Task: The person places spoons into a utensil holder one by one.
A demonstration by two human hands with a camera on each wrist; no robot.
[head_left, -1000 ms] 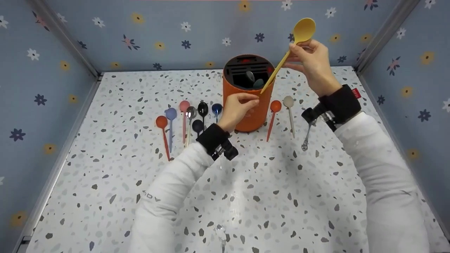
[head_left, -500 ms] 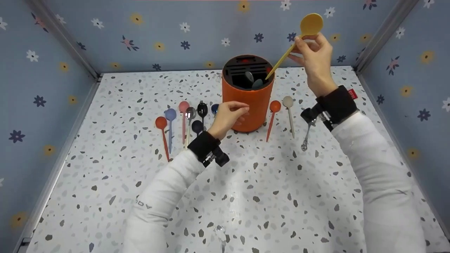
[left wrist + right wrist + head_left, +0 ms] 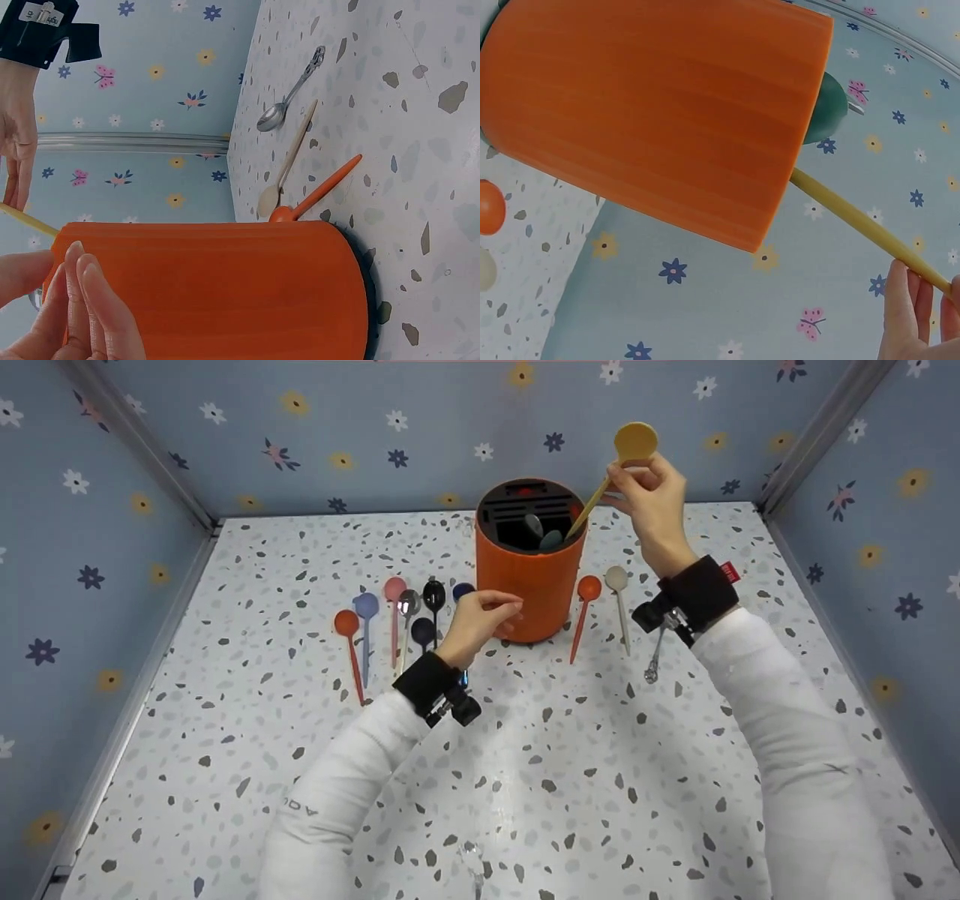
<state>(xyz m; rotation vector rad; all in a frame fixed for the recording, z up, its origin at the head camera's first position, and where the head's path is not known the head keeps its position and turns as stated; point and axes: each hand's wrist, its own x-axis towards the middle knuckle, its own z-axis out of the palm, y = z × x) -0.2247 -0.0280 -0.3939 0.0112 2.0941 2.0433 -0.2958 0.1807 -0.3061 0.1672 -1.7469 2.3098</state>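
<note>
A yellow spoon (image 3: 636, 441) slants bowl-up at the right side of the orange utensil holder (image 3: 525, 592). My right hand (image 3: 651, 502) pinches its handle just below the bowl, and the handle's lower end passes over the rim into the holder's opening. In the right wrist view the yellow handle (image 3: 862, 225) runs from the rim to the fingertips. Two spoon heads show in the opening, one grey (image 3: 533, 525) and one dark green (image 3: 551, 538). My left hand (image 3: 480, 622) hovers in front of the holder, fingers fairly straight and holding nothing.
Left of the holder lie several spoons, among them a red one (image 3: 346, 622), a blue-violet one (image 3: 365, 604) and a pink one (image 3: 394, 588). To its right lie an orange-red spoon (image 3: 589, 587), a beige spoon (image 3: 616, 578) and a silver spoon (image 3: 273, 116). Patterned walls enclose the table.
My right hand first rose, then came down and left, lowering the yellow spoon's handle end into the holder. My left hand drew away from the rim, down and to the left.
</note>
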